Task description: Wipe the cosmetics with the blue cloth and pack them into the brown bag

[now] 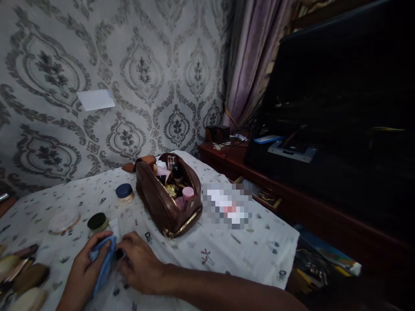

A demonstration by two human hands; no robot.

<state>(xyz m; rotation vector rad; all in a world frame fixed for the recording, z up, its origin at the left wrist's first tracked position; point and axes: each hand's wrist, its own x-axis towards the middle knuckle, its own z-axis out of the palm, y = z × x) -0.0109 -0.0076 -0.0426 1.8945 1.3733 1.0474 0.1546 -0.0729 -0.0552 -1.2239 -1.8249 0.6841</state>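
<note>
My left hand [84,268] is closed around a folded light-blue cloth [105,270]. Close beside it, the fingers of my right hand [141,263] pinch a small dark-ended item [119,254], mostly hidden, at the edge of the cloth. Just beyond my fingers stand a jar with a dark green lid [97,221] and a pale tube-like thing [114,226], partly covered. An unzipped brown leather cosmetic bag [149,201], filled with bottles, tubes and a pink-capped container [188,193], sits past my right hand. A blue-lidded jar [124,192] is left of the bag.
On the patterned tablecloth [181,272] lie a round pale compact [64,221] and, at lower left, several blurred cosmetics [30,278]. A pixelated item [228,207] lies right of the bag. A dark-red desk [223,157] bearing a large black screen [340,108] borders the right side.
</note>
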